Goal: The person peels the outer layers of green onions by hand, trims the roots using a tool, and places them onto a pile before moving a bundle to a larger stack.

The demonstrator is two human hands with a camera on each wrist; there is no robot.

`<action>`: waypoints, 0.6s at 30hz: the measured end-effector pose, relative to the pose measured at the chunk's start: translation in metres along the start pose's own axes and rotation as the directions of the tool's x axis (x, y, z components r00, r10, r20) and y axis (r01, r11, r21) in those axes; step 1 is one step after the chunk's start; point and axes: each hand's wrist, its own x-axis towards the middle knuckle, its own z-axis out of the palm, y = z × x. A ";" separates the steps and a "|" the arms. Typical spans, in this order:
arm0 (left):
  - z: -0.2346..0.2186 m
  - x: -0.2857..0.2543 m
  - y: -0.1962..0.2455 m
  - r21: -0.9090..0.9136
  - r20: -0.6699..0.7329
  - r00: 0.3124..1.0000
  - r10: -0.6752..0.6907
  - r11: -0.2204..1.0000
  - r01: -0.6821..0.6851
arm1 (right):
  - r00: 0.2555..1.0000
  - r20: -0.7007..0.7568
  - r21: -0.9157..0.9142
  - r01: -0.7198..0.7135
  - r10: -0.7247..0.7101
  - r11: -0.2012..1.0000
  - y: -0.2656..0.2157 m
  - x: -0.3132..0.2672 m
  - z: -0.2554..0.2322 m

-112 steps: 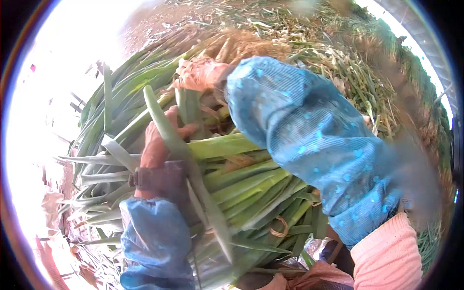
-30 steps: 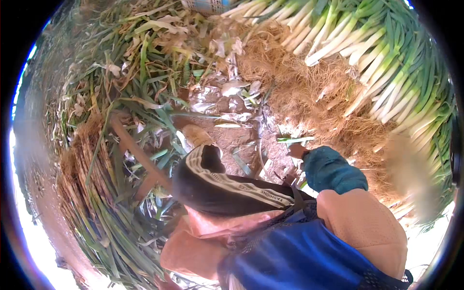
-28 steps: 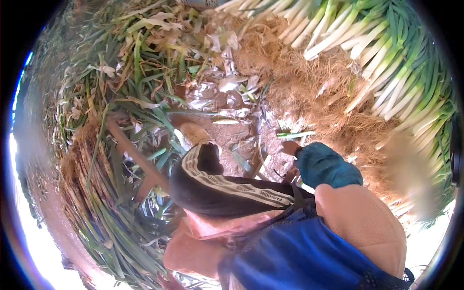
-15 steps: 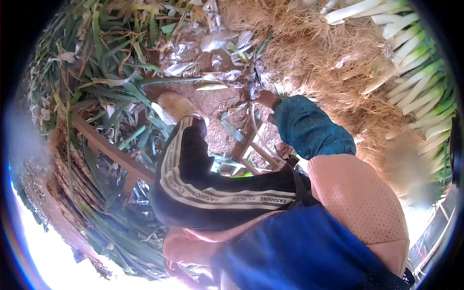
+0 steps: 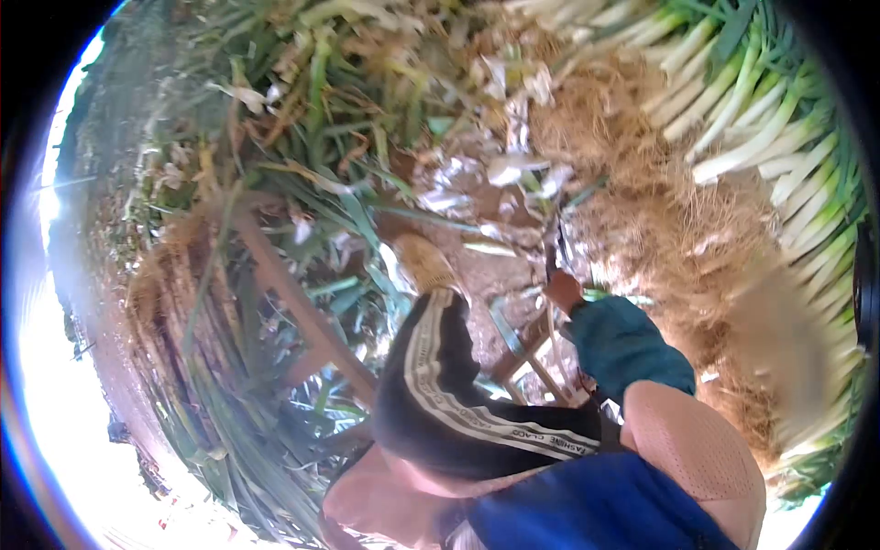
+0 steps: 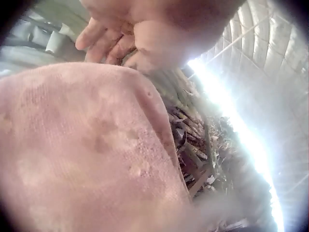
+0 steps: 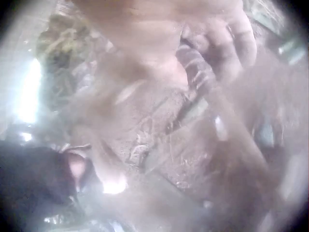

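Note:
My right hand [image 5: 564, 291], in a teal sleeve, reaches down to the ground beyond my bent knee. In the right wrist view its fingers curl round the ribbed grey end of a hose [image 7: 198, 67], whose blurred length runs away to the lower right. My left hand [image 6: 140, 36] shows in the left wrist view with its fingers loosely bent and nothing seen between them. It hangs close to green leaves at the upper left there, beside a pink sleeve or cloth [image 6: 91, 140]; the head view does not show that hand.
Unpeeled leeks [image 5: 211, 412] lie at left beside a wooden bar [image 5: 298, 307]. Leaf scraps [image 5: 321, 101] heap up behind. White-stemmed leeks [image 5: 733, 156] with shaggy roots [image 5: 660, 211] line the right side. My leg in black trousers [image 5: 431, 385] crosses the middle.
Earliest, both hands were among leek leaves. Since then I have turned to the ground, and my right hand has reached forward and taken hold of the hose end.

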 end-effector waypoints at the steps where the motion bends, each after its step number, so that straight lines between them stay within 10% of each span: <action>1: 0.001 0.002 0.000 0.012 -0.013 1.000 0.022 1.000 -0.022 | 0.987 0.077 0.060 0.137 -0.142 0.989 -0.001 -0.008 -0.027; 3: 0.003 0.007 0.002 0.032 -0.036 0.997 0.066 0.997 -0.065 | 0.937 0.224 0.042 0.264 -0.267 0.964 0.018 0.008 -0.040; 5: 0.002 0.012 0.001 0.067 -0.070 0.990 0.122 0.991 -0.118 | 0.806 0.393 0.574 0.160 -0.442 0.803 0.018 -0.016 -0.096; 6: -0.002 0.009 0.001 0.083 -0.090 0.988 0.124 0.990 -0.117 | 0.732 0.476 0.796 -0.122 -0.487 0.593 -0.001 -0.038 -0.131; 8: -0.010 0.002 0.000 0.108 -0.127 0.986 0.112 0.989 -0.098 | 0.693 0.605 0.654 -0.153 -0.391 0.741 -0.038 -0.069 -0.184; 10: -0.026 -0.003 0.004 0.086 -0.181 0.983 0.042 0.996 -0.027 | 0.576 0.540 0.708 0.084 -0.614 0.701 -0.076 -0.107 -0.226; 11: -0.035 -0.006 0.007 0.018 -0.222 0.974 -0.041 0.999 0.046 | 0.575 0.578 0.763 -0.131 -0.579 0.633 -0.085 -0.117 -0.232; 14: -0.062 -0.005 0.025 -0.234 -0.379 0.902 -0.206 0.965 0.122 | 0.578 0.455 0.811 0.046 -0.678 0.583 -0.128 -0.155 -0.274; 17: -0.101 -0.010 0.055 -0.317 -0.560 0.798 -0.225 0.947 0.045 | 0.570 0.375 0.921 -0.136 -0.731 0.366 -0.120 -0.146 -0.280; 18: -0.115 -0.009 0.066 -0.322 -0.614 0.756 -0.229 0.946 0.025 | 0.672 0.301 0.940 -0.088 -0.677 0.330 -0.129 -0.170 -0.294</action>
